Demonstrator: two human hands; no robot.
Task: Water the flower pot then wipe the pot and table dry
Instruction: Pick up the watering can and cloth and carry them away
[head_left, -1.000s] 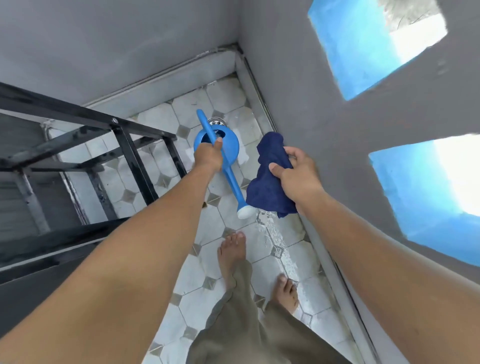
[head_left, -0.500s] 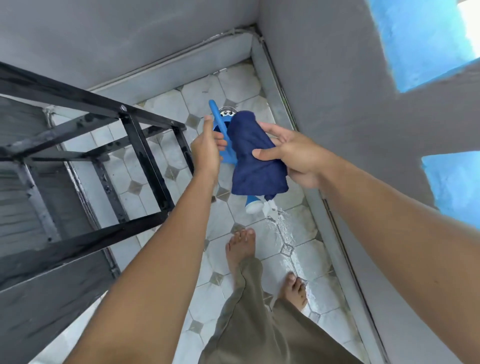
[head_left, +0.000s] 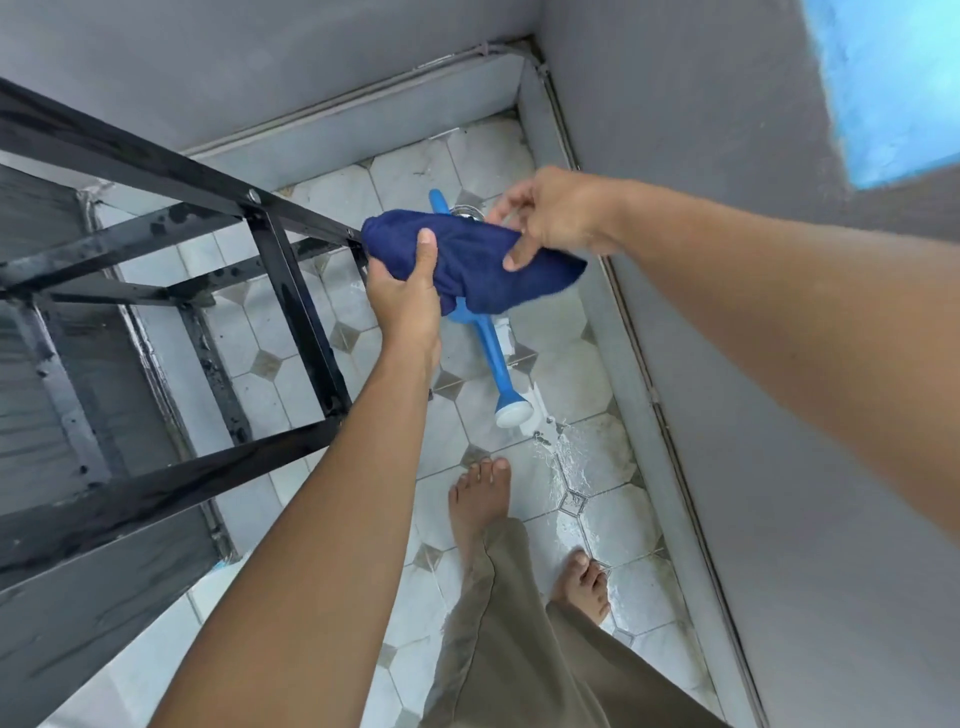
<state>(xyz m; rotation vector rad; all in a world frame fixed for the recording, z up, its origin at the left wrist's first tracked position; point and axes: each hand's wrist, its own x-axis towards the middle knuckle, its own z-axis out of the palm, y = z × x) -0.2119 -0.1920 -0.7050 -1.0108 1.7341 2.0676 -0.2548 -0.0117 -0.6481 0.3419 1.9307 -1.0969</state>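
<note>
A dark blue cloth (head_left: 470, 260) hangs stretched between both hands above the floor. My left hand (head_left: 408, 299) grips its left end, thumb on top. My right hand (head_left: 550, 215) pinches its right end between thumb and fingers. Below the cloth a blue watering can (head_left: 493, 353) lies on the tiled floor, its white-tipped spout pointing toward my feet and most of its body hidden by the cloth. The flower pot is not in view.
A black metal frame table (head_left: 280, 280) stands at the left, its bars wet. Grey walls meet in the corner ahead and run along the right. A puddle (head_left: 571, 462) lies on the tiles near my bare feet (head_left: 480, 499).
My left hand let go of the watering can, which now lies on the floor, and took the cloth's left end. The right hand moved up and right, stretching the cloth.
</note>
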